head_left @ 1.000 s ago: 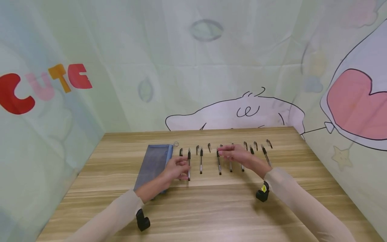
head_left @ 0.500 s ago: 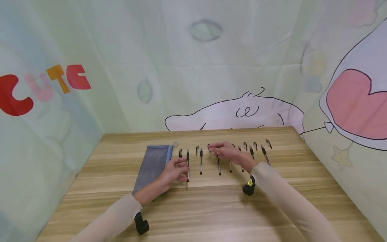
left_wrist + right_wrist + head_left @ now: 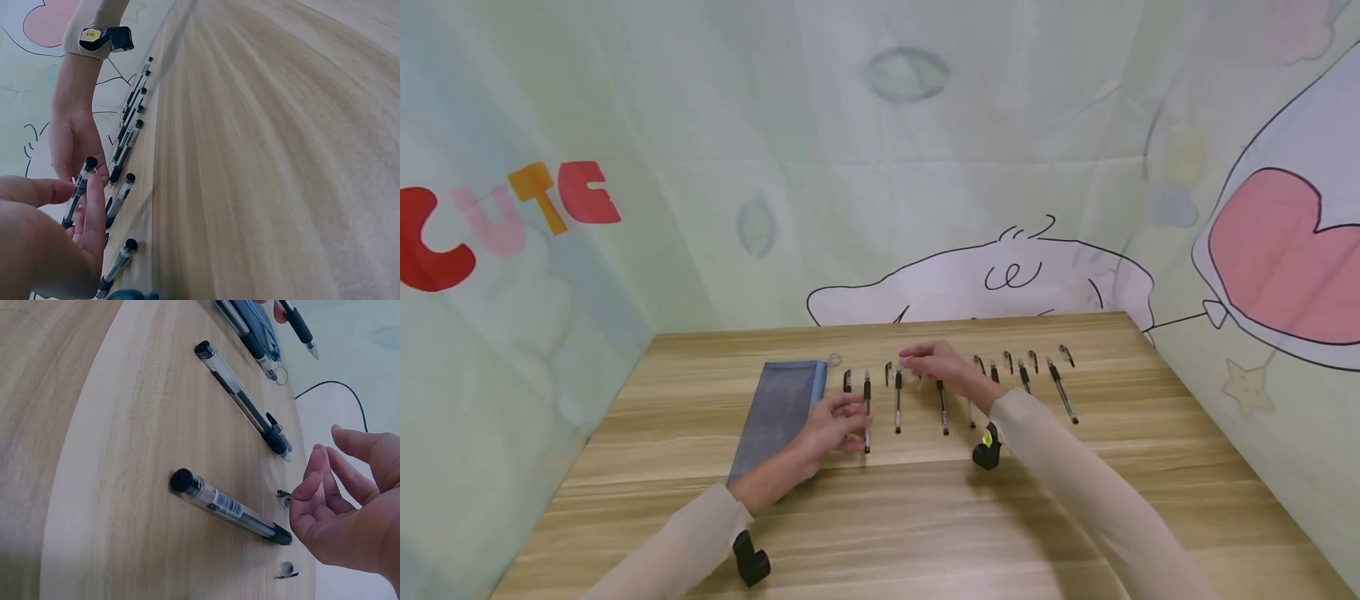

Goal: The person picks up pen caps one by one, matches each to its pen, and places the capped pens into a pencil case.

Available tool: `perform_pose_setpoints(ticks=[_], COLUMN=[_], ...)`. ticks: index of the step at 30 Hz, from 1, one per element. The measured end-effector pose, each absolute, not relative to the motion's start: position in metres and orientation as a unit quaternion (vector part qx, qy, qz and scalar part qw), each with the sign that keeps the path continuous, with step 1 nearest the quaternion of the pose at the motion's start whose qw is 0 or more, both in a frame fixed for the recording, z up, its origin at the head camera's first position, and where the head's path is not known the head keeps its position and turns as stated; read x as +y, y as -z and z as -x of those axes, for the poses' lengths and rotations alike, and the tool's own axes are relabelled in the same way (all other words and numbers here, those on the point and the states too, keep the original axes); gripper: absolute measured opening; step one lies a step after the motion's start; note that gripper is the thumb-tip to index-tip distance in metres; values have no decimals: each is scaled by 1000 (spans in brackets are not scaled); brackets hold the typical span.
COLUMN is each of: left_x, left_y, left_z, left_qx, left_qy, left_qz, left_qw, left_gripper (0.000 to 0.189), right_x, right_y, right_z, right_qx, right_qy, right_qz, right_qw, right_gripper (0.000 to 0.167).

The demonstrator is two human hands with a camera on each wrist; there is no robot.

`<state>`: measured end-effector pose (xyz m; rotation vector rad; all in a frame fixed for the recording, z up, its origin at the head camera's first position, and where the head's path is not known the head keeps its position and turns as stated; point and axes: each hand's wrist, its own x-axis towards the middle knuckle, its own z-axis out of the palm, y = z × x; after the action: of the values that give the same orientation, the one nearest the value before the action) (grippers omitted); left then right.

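Observation:
My left hand [image 3: 835,423] pinches an uncapped gel pen [image 3: 867,390] between thumb and fingers, above the table and tip pointing away; the left wrist view shows the pen's black end [image 3: 91,162] up close. In the right wrist view the pen's bare tip [image 3: 315,352] shows. My right hand [image 3: 940,364] hovers over the row, its fingers loosely bent and nothing seen between them [image 3: 344,506]. Below it lie an uncapped pen [image 3: 898,402], another pen [image 3: 943,410] and a loose black cap [image 3: 888,372].
A blue mesh pencil pouch [image 3: 778,408] with a ring pull lies left of the row. Against its right side is a dark pen [image 3: 847,381]. Several pens [image 3: 1063,392] and loose caps [image 3: 1067,356] line up to the right. A printed cloth [image 3: 880,183] hangs behind the wooden table.
My right hand has travelled left along the row, from above a middle pen to near the second uncapped pen. The left hand stays nearly in place with its pen.

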<state>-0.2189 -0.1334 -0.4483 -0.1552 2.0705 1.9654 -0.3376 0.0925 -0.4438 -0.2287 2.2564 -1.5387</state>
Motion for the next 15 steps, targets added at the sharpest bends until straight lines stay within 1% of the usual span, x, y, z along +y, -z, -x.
perform_pose_setpoints(ticks=[8, 12, 15], left_x=[-132, -133, -133], left_y=[452, 454, 455], left_z=[217, 217, 216], left_qx=[719, 722, 721], left_qy=[-678, -675, -676], left_qz=[56, 57, 58], left_qw=[140, 143, 144], left_gripper=[47, 48, 48], right_x=[82, 78, 75], right_y=[448, 451, 457], right_z=[341, 342, 342], right_qx=[808, 825, 846], right_qy=[560, 540, 510], right_qz=[64, 76, 96], right_qw=[170, 148, 122], right_gripper=[37, 34, 30])
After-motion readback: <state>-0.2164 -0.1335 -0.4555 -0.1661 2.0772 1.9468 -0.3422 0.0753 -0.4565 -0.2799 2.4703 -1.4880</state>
